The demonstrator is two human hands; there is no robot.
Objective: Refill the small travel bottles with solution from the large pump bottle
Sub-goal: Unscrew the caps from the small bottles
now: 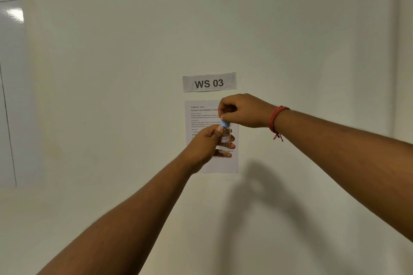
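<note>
Both arms stretched forward, hands raised in front of a white wall. Left hand [206, 140] grips a small clear travel bottle [225, 139] upright — fingers wrapped round its body, fingertips showing past the right side. Bottle has a small red-bordered label and a little clear liquid near the bottom. Right hand [243, 110] sits just above, fingers pinched together on the blue cap [225, 123] at the bottle's neck; whether the cap is seated or loose, can't tell. Red thread bracelet [276, 118] on the right wrist. Behind the hands — a printed instruction sheet [199, 116] on the wall, a "WS 03" sign [209, 82] above it. Whiteboard [10, 73] at far left.
</note>
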